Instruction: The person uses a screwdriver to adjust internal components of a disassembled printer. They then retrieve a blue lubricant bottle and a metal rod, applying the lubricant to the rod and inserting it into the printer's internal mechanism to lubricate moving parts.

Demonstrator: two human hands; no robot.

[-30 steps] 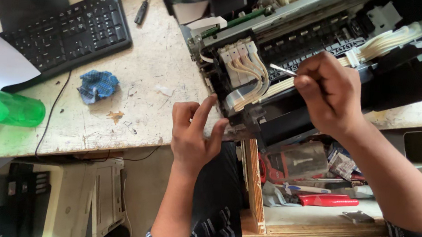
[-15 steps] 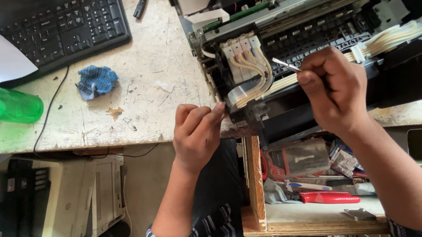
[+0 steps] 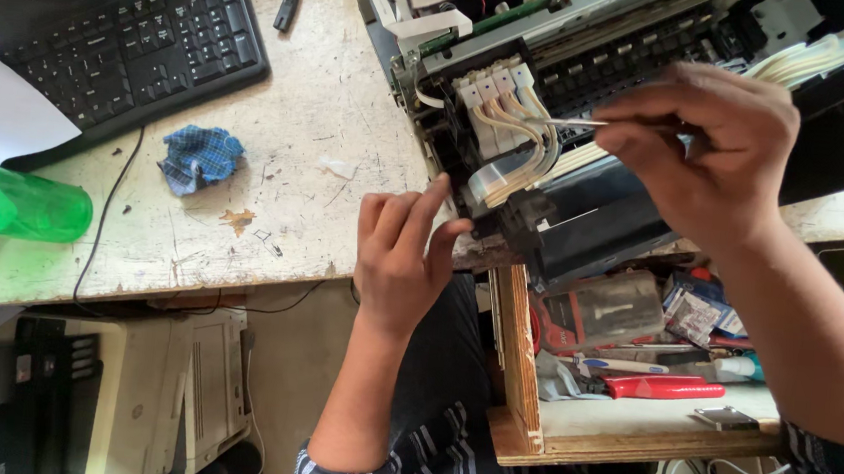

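Observation:
An opened printer [image 3: 598, 40] with its cover off lies on the worn desk [image 3: 319, 139]; white ink tubes [image 3: 520, 144] curve out of its carriage. My right hand [image 3: 700, 149] hovers over the mechanism and pinches a thin metal tool [image 3: 572, 122] whose tip points left at the tubes. My left hand [image 3: 400, 255] rests at the desk's front edge, fingers loosely curled and touching the printer's lower left corner, with nothing in it.
A black keyboard [image 3: 126, 43] lies at the back left, a crumpled blue cloth [image 3: 199, 157] beside it, a green bottle [image 3: 13, 201] at the left edge. An open wooden drawer [image 3: 618, 423] under the printer holds a red-handled tool [image 3: 661, 386] and clutter. Another printer [image 3: 99, 392] sits on the floor.
My left hand has slid slightly right along the desk edge toward the printer's corner and its fingers have curled. My right hand keeps the thin tool at the tubes.

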